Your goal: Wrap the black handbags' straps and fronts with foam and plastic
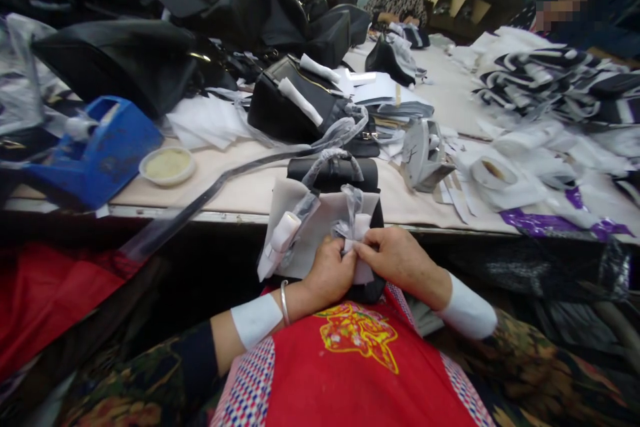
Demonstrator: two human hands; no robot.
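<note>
A black handbag (371, 175) rests at the table's front edge and against my lap, partly covered by a pale sheet (327, 212). Clear plastic film (320, 170) wraps its handle. Around the left end of the handle sits a white foam wrap (283, 235). My left hand (330, 271) and my right hand (404, 257) meet at the handle's right end, their fingers closed in a pinch on a white foam wrap (361, 227). The fingertips partly hide what lies between them.
A blue tape dispenser (107, 153) and a white dish of yellowish paste (167, 165) stand left. Another black handbag (295, 97) lies ahead. A grey tape dispenser (420, 157) and a white roll (495, 173) are right. A person (395, 3) works across the table.
</note>
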